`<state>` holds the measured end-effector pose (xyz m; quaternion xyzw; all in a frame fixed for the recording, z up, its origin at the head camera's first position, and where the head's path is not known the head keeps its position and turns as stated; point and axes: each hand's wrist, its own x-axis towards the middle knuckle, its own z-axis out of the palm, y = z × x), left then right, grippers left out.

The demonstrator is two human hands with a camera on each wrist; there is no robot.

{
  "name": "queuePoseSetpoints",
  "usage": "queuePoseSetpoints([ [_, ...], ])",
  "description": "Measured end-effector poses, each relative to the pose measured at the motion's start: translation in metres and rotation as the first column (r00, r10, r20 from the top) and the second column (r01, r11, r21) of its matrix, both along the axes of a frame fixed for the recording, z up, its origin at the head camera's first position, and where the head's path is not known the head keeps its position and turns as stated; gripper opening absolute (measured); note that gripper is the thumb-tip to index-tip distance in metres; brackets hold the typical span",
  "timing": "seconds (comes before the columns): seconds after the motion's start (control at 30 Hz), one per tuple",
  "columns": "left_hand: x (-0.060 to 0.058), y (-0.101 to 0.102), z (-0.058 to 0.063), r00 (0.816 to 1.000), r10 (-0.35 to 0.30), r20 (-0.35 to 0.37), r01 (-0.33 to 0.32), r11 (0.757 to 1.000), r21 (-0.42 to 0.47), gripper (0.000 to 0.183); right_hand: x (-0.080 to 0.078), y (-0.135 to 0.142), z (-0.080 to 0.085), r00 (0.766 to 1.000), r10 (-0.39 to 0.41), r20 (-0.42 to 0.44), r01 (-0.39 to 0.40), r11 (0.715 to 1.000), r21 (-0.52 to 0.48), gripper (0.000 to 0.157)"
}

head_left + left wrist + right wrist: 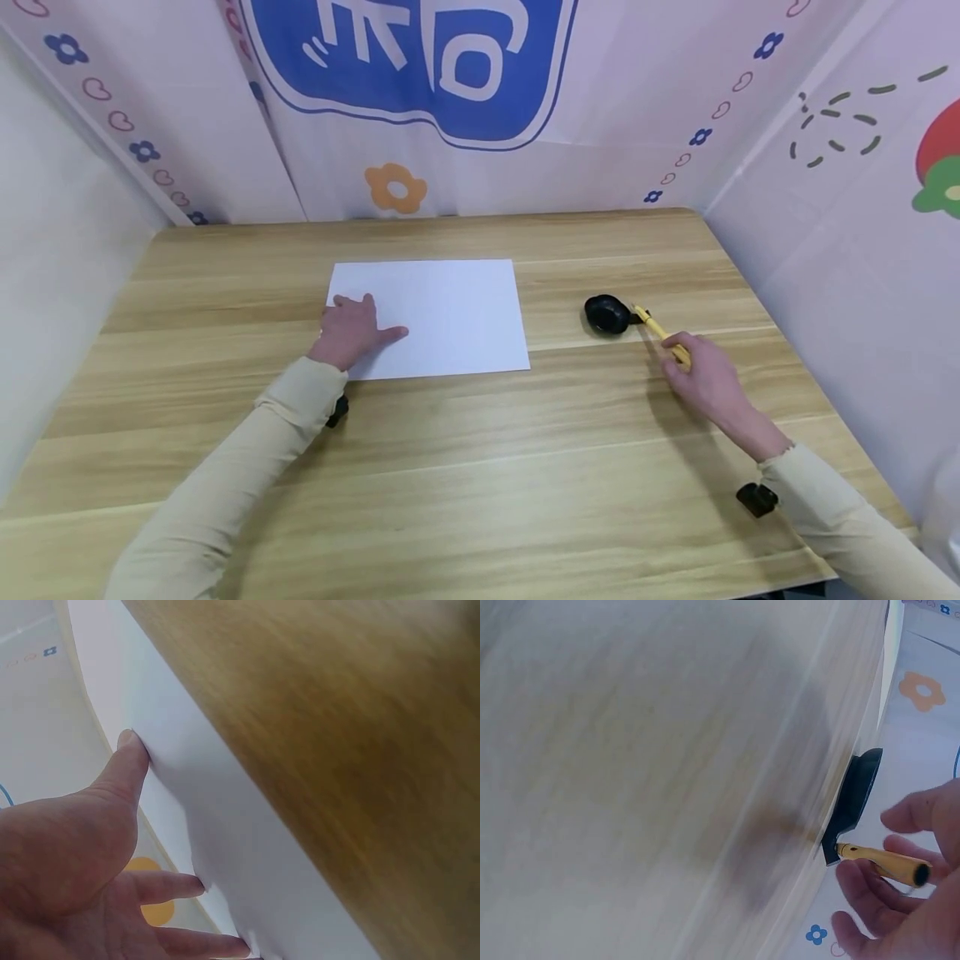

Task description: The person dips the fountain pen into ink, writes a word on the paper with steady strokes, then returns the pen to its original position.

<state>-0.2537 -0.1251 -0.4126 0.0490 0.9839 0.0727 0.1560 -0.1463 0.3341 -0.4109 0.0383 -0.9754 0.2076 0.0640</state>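
Note:
A white sheet of paper (457, 317) lies on the table. Over its left part, my left hand (352, 329) presses with fingers spread; the left wrist view shows the thumb (131, 761) and fingertips touching the paper. On the right, a glossy black rounded object (606, 315) has a short narrow neck. A yellow pen-like stick (652, 325) with a dark end slants from that neck; I cannot tell whether they are joined. My right hand (705, 375) is around the stick's near end. In the right wrist view its thumb (911, 810) stands apart from the stick (885, 864), with fingers close beneath.
The wood-grain table (450, 467) is bounded by a printed back wall (600, 175) and side walls. Black wrist cameras sit under both cuffs, the right one (756, 499) close above the tabletop. A pale rounded object (941, 508) shows at the right edge.

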Motion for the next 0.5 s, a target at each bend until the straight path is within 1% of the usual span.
queuePoseSetpoints([
  [0.13, 0.0001, 0.0007, -0.0001, 1.000, 0.006, 0.007, -0.006, 1.000, -0.010, 0.089, 0.0004, -0.0003, 0.0004, 0.996, -0.003, -0.088, 0.002, 1.000, -0.014, 0.026],
  [0.23, 0.0000, 0.0008, -0.0004, 1.000, 0.014, 0.011, -0.013, 1.000, -0.009, 0.089, -0.0010, -0.0011, 0.0010, 0.987, 0.002, -0.159, -0.005, 1.000, -0.021, 0.025],
  [0.33, -0.0003, 0.0000, -0.0008, 1.000, 0.020, 0.014, -0.020, 1.000, -0.001, 0.089, -0.0030, -0.0019, 0.0037, 0.978, -0.001, -0.208, -0.009, 0.999, -0.046, 0.025],
  [0.43, -0.0004, -0.0002, -0.0008, 1.000, 0.027, 0.017, -0.027, 1.000, 0.011, 0.090, -0.0055, -0.0017, 0.0073, 0.965, -0.008, -0.260, -0.010, 0.998, -0.069, 0.025],
  [0.5, -0.0002, -0.0001, -0.0009, 0.999, 0.033, 0.017, -0.033, 0.999, 0.017, 0.089, -0.0078, -0.0013, 0.0100, 0.951, -0.007, -0.310, -0.014, 0.998, -0.067, 0.024],
])
